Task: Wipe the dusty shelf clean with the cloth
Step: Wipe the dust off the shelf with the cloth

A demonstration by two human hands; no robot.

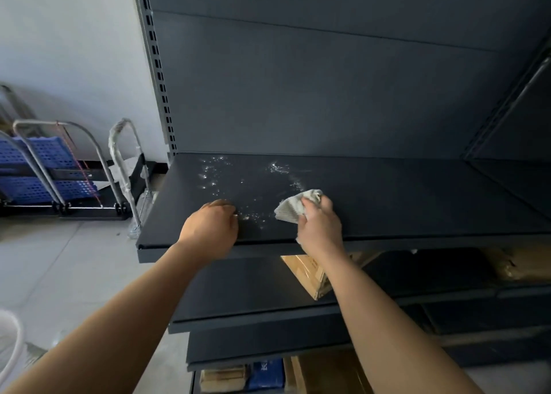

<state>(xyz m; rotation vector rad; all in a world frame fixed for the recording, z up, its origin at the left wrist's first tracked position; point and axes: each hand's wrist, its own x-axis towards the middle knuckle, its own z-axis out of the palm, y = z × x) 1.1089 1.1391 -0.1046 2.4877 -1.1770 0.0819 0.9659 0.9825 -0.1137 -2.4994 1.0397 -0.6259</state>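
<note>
Two bare forearms reach up from the bottom of the frame toward a dark metal shelving unit. Beneath them, the lowest tier holds a blue box (pixel 267 374) between tan packages, and a cardboard box (pixel 310 274) lies on the lower shelf (pixel 253 289), partly hidden behind the right wrist.

At the front edge of the dusty shelf (pixel 387 196), the left hand (pixel 213 226) rests knuckles-up with its fingers curled under; nothing can be seen in its grasp. Just to its right, the right hand (pixel 320 223) grips a bunched pale cloth (pixel 293 207), fingers wrapped round it, with a loose fold fanning out to the left and lying on the shelf's surface.

White dust (pixel 214 170) speckles the dark board. A thin scatter sits between the two hands, a thicker patch lies toward the rear left, and a smaller smear shows just beyond the cloth. The right half of the shelf looks plain and dark.

Behind it rises the unit's dark back panel (pixel 298 95), framed on the left by a slotted upright post (pixel 155 65).

Farther off to the left, on a pale floor against a white wall, stand a hand trolley (pixel 122 161) with a wrapped handle and stacked blue crates (pixel 44 167).
</note>
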